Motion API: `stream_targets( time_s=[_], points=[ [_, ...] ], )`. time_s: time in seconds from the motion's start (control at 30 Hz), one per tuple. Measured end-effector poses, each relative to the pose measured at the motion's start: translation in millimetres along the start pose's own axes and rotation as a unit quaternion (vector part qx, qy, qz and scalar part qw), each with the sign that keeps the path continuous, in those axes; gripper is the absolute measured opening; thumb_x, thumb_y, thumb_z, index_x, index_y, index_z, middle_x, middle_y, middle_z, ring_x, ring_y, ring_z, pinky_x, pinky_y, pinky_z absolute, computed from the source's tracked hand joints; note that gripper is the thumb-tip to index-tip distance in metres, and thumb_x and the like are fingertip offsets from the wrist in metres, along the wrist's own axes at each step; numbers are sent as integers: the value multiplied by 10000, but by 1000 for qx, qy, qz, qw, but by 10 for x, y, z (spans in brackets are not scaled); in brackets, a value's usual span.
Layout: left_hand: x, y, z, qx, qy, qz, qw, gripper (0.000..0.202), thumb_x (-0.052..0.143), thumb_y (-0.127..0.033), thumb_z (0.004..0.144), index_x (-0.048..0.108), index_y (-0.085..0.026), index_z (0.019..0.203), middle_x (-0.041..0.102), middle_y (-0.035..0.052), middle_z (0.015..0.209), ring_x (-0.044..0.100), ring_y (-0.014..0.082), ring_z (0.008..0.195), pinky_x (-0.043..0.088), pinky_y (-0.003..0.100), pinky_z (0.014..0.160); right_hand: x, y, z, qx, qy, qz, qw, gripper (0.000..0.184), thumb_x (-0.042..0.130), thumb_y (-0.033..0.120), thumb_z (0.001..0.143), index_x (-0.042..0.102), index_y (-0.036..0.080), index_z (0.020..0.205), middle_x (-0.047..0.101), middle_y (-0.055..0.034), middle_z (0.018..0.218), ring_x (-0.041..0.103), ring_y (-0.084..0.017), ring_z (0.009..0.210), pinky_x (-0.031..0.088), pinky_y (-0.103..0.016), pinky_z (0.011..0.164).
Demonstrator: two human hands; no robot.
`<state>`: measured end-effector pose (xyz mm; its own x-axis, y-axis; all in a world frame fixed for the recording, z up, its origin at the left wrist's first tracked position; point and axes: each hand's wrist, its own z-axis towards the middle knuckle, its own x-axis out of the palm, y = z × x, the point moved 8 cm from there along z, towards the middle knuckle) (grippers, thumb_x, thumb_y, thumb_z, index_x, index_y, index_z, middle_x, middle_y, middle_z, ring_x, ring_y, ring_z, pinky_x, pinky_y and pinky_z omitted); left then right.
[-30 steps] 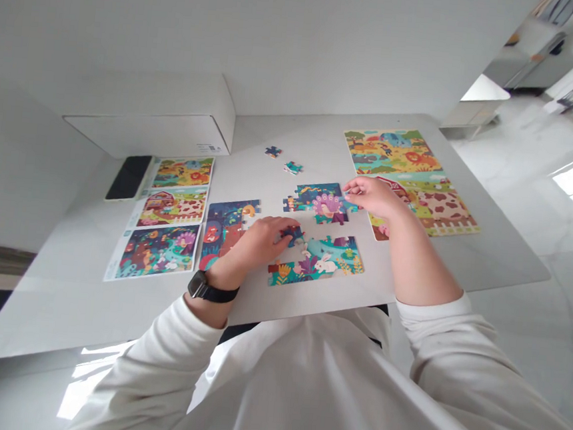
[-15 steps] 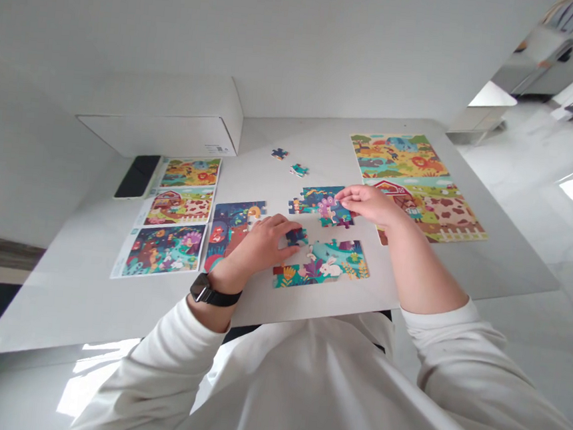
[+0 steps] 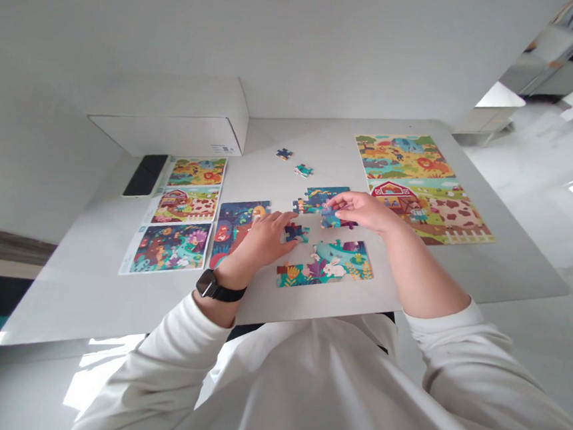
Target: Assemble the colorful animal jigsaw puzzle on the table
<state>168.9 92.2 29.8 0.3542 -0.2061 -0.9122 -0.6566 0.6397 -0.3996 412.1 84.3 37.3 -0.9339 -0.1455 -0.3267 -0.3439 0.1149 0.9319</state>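
My left hand (image 3: 266,238), with a black watch on its wrist, lies low over the table. Its thumb and fingers are apart around a small dark-blue puzzle piece (image 3: 295,234). My right hand (image 3: 354,209) has thumb and fingertips drawn together at a bluish puzzle piece (image 3: 327,216) on the joined upper puzzle section (image 3: 318,194); the fingers hide part of it. Below is a joined strip with a white rabbit (image 3: 334,269). A dark forest section (image 3: 236,220) lies left, partly under my left hand.
Two loose pieces lie farther back, one dark (image 3: 284,154) and one teal (image 3: 304,170). Right is a joined farm and safari puzzle (image 3: 414,186). Left are a printed picture sheet (image 3: 170,248), a phone (image 3: 144,176) and a white box (image 3: 173,135) by the wall.
My right hand has moved slightly left across the upper section, covering the pink peacock picture. My left hand stays about in place. The whole view has shifted slightly.
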Motion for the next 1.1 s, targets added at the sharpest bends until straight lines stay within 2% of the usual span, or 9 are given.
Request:
stream_targets(
  time_s=[0.1, 0.2, 0.27, 0.33, 0.47, 0.57, 0.77, 0.93, 1.1],
  points=[
    [6, 13, 1, -4, -2, -8, 1000, 689, 789, -331, 926, 550, -226, 1564, 731, 132, 1320, 690, 364, 1240, 517, 510, 1100, 219, -3, 33, 6, 14, 8, 1000, 285, 820, 189, 820, 838, 253, 1098, 833, -69, 1117, 762, -239, 1062, 671, -354, 890],
    [-16, 0, -9, 4, -10, -11, 1000, 700, 800, -332, 916, 548, -245, 1563, 699, 135, 1375, 660, 364, 1296, 514, 514, 1120, 485, 34, 89, -17, 42, -5, 999, 336, 802, 170, 845, 845, 262, 1165, 841, -62, 1149, 776, -237, 1074, 666, -371, 938],
    [-40, -22, -15, 18, -21, -19, 999, 677, 801, -347, 921, 573, -251, 1551, 665, 142, 1429, 633, 360, 1345, 508, 522, 1149, 562, 76, 114, -40, 43, -47, 997, 370, 770, 148, 878, 843, 268, 1220, 847, -59, 1190, 789, -233, 1067, 646, -387, 984],
    [-45, -66, -11, 45, -32, -32, 998, 605, 770, -348, 951, 617, -263, 1530, 638, 141, 1483, 613, 343, 1386, 491, 520, 1196, 467, 116, 123, -63, -1, -112, 992, 383, 733, 136, 913, 841, 271, 1255, 849, -61, 1219, 797, -230, 1055, 624, -392, 1015],
    [67, -185, 44, 118, -17, -40, 992, 438, 674, -322, 1024, 722, -291, 1458, 612, 113, 1605, 587, 321, 1452, 454, 524, 1261, -12, 104, 85, -61, -129, -225, 964, 357, 701, 123, 934, 851, 245, 1235, 847, -79, 1222, 798, -229, 1040, 604, -369, 1013],
    [166, -240, 97, 150, 13, -25, 988, 343, 665, -300, 1036, 795, -267, 1351, 714, 101, 1500, 653, 315, 1363, 493, 510, 1223, -244, 45, 71, -48, -163, -267, 949, 322, 706, 130, 936, 854, 232, 1203, 846, -87, 1212, 796, -238, 1028, 599, -383, 1015],
    [82, -296, 94, 138, 39, 85, 986, 276, 554, -249, 1087, 811, -215, 1181, 798, 129, 1265, 738, 301, 1172, 573, 461, 1071, -278, 35, 50, -56, -165, -275, 946, 261, 680, 199, 985, 856, 236, 1175, 859, -79, 1184, 801, -247, 1012, 598, -378, 984],
    [56, -271, 132, 99, 69, 187, 975, 398, 501, -110, 1038, 730, -204, 1349, 776, 162, 1236, 772, 309, 1073, 606, 435, 882, -289, 54, -1, -50, -165, -286, 943, 263, 661, 203, 996, 864, 260, 1153, 866, -69, 1179, 803, -261, 1029, 593, -390, 996],
    [59, -191, 228, 114, 95, 207, 967, 578, 513, -44, 971, 667, -284, 1473, 757, 128, 1346, 779, 290, 1107, 604, 392, 856, -341, 86, -33, -59, -164, -311, 934, 277, 640, 213, 1004, 865, 245, 1163, 860, -85, 1204, 797, -289, 1066, 590, -414, 1002]
  ],
)
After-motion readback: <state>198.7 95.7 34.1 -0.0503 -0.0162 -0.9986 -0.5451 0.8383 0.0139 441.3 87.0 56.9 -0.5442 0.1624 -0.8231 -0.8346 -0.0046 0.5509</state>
